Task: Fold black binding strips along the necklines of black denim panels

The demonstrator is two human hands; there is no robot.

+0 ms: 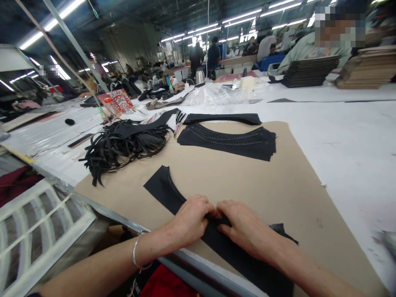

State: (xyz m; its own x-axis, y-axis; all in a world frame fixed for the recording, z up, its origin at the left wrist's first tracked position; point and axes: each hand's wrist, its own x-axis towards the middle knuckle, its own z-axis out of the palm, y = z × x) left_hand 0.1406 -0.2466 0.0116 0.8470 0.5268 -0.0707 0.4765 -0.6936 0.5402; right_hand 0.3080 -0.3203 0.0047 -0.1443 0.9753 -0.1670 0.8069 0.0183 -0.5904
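Note:
A curved black fabric piece (163, 187) lies slantwise on the brown paper sheet (130, 181), close to the table's front edge. My left hand (194, 216) pinches its inner curved edge near the middle. Right beside it, my right hand (238, 218) is closed on the same edge, the two sets of fingertips nearly touching. Both forearms cover parts of the fabric. Farther back rests a stack of black curved fabric pieces (225, 144) with stitched or marked curved lines. Behind that stack is another black fabric stack (222, 119).
A tangled heap of black strips (130, 142) sits on the left of the paper. Clear plastic wrap (210, 95) lies beyond. At the back right, a dark stack (311, 72) and a brown stack (365, 68) stand near another person (297, 53). A white plastic chair (40, 222) is at left.

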